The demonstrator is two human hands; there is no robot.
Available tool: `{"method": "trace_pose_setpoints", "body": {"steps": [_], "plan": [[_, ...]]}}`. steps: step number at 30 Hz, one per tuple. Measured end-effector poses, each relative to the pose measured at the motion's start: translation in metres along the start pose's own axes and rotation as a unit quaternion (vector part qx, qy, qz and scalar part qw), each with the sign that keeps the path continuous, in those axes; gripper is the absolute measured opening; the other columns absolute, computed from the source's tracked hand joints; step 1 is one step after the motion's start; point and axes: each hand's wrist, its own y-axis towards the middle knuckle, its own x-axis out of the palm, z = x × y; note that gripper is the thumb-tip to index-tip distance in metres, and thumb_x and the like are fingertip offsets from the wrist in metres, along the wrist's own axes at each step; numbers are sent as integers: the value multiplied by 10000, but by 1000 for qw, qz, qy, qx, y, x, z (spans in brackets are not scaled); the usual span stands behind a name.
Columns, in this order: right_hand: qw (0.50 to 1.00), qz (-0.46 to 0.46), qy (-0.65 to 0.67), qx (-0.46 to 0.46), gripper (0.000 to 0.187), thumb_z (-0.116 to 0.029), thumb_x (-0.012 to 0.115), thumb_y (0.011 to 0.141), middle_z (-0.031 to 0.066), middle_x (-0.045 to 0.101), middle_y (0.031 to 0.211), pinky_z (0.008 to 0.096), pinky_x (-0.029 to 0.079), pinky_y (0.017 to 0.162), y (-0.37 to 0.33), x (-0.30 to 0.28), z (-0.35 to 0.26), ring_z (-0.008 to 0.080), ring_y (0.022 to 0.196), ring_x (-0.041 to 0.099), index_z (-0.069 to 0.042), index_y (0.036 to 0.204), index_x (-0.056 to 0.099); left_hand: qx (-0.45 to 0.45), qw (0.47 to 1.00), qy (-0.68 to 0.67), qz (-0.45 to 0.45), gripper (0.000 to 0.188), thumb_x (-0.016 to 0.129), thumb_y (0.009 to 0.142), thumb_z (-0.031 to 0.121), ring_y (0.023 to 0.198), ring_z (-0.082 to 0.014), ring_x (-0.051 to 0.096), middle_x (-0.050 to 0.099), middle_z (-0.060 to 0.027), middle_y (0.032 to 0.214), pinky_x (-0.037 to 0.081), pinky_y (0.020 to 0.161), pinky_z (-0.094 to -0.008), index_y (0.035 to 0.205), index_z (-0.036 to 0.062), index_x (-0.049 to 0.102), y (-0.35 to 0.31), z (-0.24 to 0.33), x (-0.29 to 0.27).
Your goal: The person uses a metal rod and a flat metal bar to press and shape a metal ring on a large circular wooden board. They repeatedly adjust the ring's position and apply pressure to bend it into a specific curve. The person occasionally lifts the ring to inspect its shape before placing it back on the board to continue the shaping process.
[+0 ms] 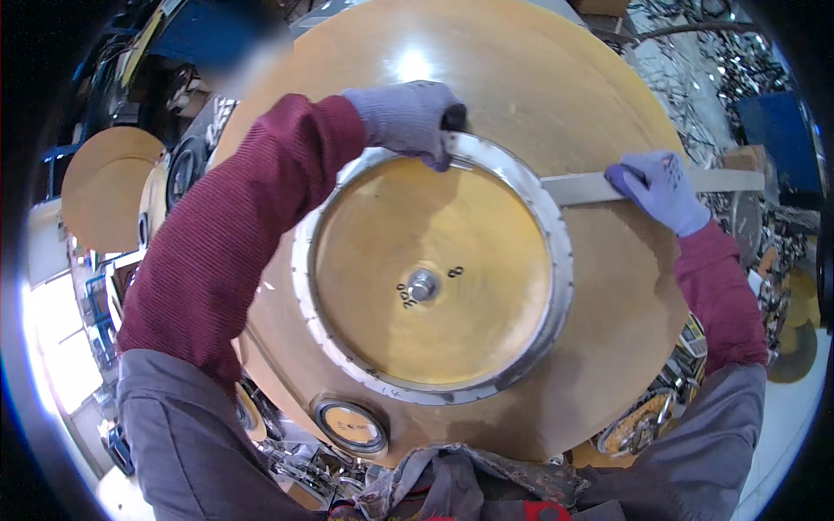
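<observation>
1 metal strip [582, 188], right hand [658, 191] grasping; 1 metal ring [561, 252], left hand [407, 117] pinching; step apparently strip-fitting, next move likely needs steady tension.

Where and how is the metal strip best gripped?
Probably best to pinch the strip across its width, from the right, around where the right hand holds it. It is long, flat and narrow, and its right end juts clear past the large disc, while its left end meets the ring, leaving less room there.
</observation>
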Motion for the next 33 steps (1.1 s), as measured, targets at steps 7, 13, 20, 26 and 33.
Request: {"method": "trace_pose_setpoints", "body": {"steps": [7, 13, 20, 26, 33], "plan": [[993, 19, 50, 109, 245, -262, 579, 838, 165, 542, 628, 391, 408, 527, -74, 8, -12, 347, 591, 551, -36, 743, 583, -38, 999, 8, -2, 432, 785, 639, 198, 831, -225, 595, 633, -110, 883, 469, 758, -340, 1014, 45, 634, -3, 3, -7], [991, 67, 56, 101, 225, -251, 593, 834, 146, 563, 635, 397, 413, 517, -120, 25, -55, 324, 570, 565, -45, 744, 584, -39, 999, -18, -21, 388, 772, 664, 163, 761, -168, 587, 649, -63, 841, 470, 710, -303, 1006, 45, 633, -5, 8, -11], [980, 81, 28, 180, 211, -244, 609, 820, 113, 539, 578, 401, 401, 477, -172, 61, -104, 304, 520, 549, -79, 698, 559, -7, 999, 40, 12, 400, 779, 650, 179, 781, -197, 586, 643, -86, 848, 464, 736, -315, 988, 28, 626, -3, -6, 0], [979, 112, -105, 133, 272, -373, 540, 847, 103, 651, 753, 425, 441, 582, -154, 75, -74, 304, 668, 620, -124, 844, 649, 5, 997, 60, 44, 367, 775, 661, 198, 684, -136, 556, 611, -49, 766, 467, 646, -286, 948, 29, 621, -11, -29, -2], [993, 35, -97, 50, 283, -359, 459, 893, 136, 653, 830, 434, 472, 662, -68, 27, -30, 333, 754, 622, -145, 939, 638, -69, 992, -43, 95, 413, 773, 680, 283, 699, -133, 547, 616, -44, 760, 453, 697, -290, 938, -7, 631, -50, -59, 0]]}}
